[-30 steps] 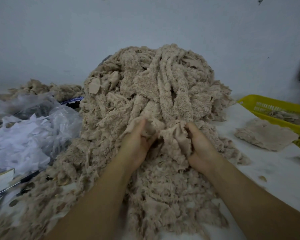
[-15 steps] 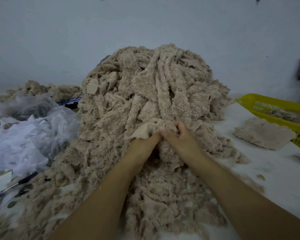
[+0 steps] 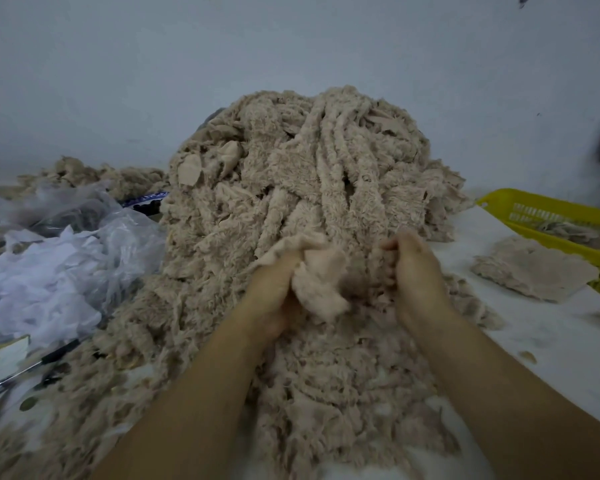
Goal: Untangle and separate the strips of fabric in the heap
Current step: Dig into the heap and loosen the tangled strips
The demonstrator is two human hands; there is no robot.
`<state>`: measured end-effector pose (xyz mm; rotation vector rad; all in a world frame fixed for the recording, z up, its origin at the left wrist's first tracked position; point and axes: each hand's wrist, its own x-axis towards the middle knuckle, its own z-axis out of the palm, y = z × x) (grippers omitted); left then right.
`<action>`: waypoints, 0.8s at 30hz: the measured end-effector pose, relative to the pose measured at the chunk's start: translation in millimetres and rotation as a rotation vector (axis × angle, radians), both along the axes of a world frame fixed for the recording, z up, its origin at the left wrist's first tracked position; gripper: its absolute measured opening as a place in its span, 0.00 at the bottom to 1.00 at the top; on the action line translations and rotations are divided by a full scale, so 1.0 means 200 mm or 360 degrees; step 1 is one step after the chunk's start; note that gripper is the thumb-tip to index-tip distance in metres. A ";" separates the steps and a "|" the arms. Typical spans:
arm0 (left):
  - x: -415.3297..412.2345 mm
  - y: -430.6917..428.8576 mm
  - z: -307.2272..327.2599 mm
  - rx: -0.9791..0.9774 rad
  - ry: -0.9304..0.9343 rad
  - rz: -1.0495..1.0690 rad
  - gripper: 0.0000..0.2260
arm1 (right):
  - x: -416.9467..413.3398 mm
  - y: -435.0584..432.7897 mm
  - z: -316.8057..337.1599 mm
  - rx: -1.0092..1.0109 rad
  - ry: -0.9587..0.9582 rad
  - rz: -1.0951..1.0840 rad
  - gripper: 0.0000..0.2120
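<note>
A tall heap of tangled beige fleece strips [image 3: 305,174] fills the middle of the white table and spreads toward me. At its near slope my left hand [image 3: 274,292] grips a bunched, pale strip of fabric [image 3: 321,275] that bulges out to the right of its fingers. My right hand [image 3: 414,271] sits a short way to the right, fingers curled into the fleece strips of the heap. Both fingertips are partly buried in fabric.
A yellow plastic basket [image 3: 548,220] with fleece pieces stands at the right edge, a flat beige fabric piece [image 3: 530,271] in front of it. Crumpled clear and white plastic bags [image 3: 49,271] lie at the left, with a black pen [image 3: 32,368] near them. A smaller beige pile [image 3: 94,174] lies back left.
My hands met at the heap's near slope half a second ago and have since drawn apart. The bunched strip has come out further in my left hand.
</note>
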<state>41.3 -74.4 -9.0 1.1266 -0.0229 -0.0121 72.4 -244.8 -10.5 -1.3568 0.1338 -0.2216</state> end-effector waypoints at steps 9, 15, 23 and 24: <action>0.06 0.05 -0.04 -0.0313 0.0051 0.0340 0.10 | -0.12 0.08 -0.02 -0.0841 -0.0347 0.0367 0.30; 0.06 0.04 -0.04 -0.0239 -0.0062 0.0257 0.18 | -0.12 0.09 -0.06 -0.0862 -0.0391 0.0599 0.28; 0.00 -0.03 -0.07 0.0515 -0.0307 0.0075 0.08 | -0.09 0.10 -0.05 -0.0809 -0.0486 0.0538 0.11; -0.01 -0.03 -0.07 0.0595 -0.0400 0.0069 0.08 | -0.11 0.10 -0.04 -0.0723 -0.0448 0.0579 0.11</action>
